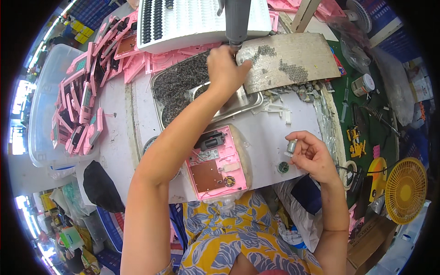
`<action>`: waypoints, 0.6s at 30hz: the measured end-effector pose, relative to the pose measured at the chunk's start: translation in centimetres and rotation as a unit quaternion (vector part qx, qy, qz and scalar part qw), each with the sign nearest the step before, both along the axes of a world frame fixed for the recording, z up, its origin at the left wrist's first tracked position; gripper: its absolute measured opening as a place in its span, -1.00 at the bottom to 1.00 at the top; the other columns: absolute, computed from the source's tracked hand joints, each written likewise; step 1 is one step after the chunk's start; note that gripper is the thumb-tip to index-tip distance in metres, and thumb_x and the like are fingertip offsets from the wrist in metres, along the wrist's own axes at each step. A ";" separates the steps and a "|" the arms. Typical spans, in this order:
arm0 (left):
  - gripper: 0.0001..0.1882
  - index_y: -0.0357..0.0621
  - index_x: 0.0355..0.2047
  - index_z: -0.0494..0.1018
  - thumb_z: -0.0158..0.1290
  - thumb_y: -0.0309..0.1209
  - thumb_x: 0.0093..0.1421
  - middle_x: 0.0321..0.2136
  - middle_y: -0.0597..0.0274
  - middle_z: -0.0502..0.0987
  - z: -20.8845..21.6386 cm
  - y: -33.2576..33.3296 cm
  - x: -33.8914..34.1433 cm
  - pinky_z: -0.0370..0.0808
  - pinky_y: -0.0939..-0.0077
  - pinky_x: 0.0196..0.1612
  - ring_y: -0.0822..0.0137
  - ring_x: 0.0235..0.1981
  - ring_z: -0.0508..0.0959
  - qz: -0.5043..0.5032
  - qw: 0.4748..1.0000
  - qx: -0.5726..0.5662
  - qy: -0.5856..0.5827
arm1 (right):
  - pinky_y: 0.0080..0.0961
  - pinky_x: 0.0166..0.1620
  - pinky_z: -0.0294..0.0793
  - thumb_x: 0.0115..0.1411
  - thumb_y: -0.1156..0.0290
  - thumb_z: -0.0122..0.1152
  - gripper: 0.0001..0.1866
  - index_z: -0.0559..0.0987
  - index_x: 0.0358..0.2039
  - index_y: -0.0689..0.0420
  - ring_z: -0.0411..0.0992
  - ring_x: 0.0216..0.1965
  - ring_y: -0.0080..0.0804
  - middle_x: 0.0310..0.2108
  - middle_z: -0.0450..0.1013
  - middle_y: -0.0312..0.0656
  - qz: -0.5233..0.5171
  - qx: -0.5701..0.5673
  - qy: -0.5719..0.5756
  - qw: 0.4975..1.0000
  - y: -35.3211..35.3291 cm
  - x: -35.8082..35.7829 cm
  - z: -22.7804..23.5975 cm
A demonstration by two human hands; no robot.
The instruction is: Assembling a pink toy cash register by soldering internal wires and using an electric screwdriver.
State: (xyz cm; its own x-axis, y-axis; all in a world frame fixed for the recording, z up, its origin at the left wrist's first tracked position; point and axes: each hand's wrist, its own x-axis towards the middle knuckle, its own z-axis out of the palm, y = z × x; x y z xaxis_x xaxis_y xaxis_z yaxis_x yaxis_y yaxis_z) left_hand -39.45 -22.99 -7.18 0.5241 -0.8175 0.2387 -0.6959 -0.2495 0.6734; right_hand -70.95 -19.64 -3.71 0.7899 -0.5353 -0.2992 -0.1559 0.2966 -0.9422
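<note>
My left hand (pixel 225 68) reaches far forward over a metal tray (pixel 158 98) of small dark parts, at the lower end of a grey electric screwdriver (pixel 237 20) that stands upright. Its thumb sticks out to the right; the other fingertips are hidden, so whether they grip the tool does not show. On the right, the fingers of my right hand (pixel 312 156) pinch a small silver cylinder, like a little motor (pixel 291 146), above the table. Between my arms lies an open pink plastic casing (pixel 228 160) with a black part, a brown board and a small round piece inside, on a wrapped pad.
Pink casings (pixel 85 105) pile up at the left beside a clear plastic bin (pixel 43 105). A white foam tray (pixel 197 23) stands at the back. A curved board (pixel 316 55) overlaps the metal tray. A small green spool (pixel 283 167) and yellow fan (pixel 405 190) are at right.
</note>
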 end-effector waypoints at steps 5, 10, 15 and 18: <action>-0.70 -0.26 -0.31 0.50 0.25 -0.27 0.10 -0.40 -0.04 0.52 4.9 8.1 -2.6 0.49 0.16 -0.20 -0.04 -0.33 0.56 -0.193 0.974 0.085 -0.086 | -0.77 -0.35 0.33 0.17 0.66 0.24 -0.51 0.46 0.14 0.24 0.35 -0.47 -0.75 -0.47 0.40 -0.42 -0.017 0.002 0.015 1.000 -0.3 -1.3 1.0; -0.89 -0.20 -0.32 0.57 0.11 -0.45 0.19 -0.41 0.03 0.59 3.3 -0.3 -5.5 0.52 0.13 -0.24 -0.04 -0.34 0.61 -0.276 0.943 -0.142 -0.122 | -0.77 -0.36 0.33 0.18 0.64 0.27 -0.52 0.46 0.14 0.24 0.36 -0.47 -0.75 -0.47 0.41 -0.41 -0.015 0.002 -0.012 1.000 -0.4 0.2 1.2; -0.78 -0.07 -0.19 0.66 0.06 -0.49 0.20 -0.30 0.03 0.60 -0.3 -6.7 -3.3 0.53 0.12 -0.14 -0.04 -0.26 0.61 -0.256 0.943 -0.093 -0.192 | -0.77 -0.36 0.33 0.18 0.63 0.27 -0.52 0.46 0.14 0.24 0.36 -0.47 -0.74 -0.45 0.43 -0.39 -0.018 -0.006 0.000 1.000 -0.1 -0.6 1.5; -0.81 0.01 -0.26 0.69 0.10 -0.45 0.18 -0.29 0.13 0.62 -0.6 -7.2 -3.4 0.55 0.15 -0.13 -0.02 -0.25 0.62 -0.273 0.936 -0.052 -0.216 | -0.77 -0.36 0.33 0.18 0.63 0.26 -0.52 0.46 0.14 0.24 0.35 -0.46 -0.74 -0.45 0.44 -0.38 -0.036 -0.007 0.004 0.999 -0.2 -2.2 0.9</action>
State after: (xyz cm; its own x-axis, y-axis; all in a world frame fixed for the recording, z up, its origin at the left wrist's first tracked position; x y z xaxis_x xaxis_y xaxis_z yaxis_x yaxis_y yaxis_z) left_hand -42.84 -30.20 -7.80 -0.1288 -0.8956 0.4258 -0.9131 0.2746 0.3014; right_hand -73.11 -19.83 -2.83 0.7469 -0.5951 -0.2967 -0.1415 0.2937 -0.9454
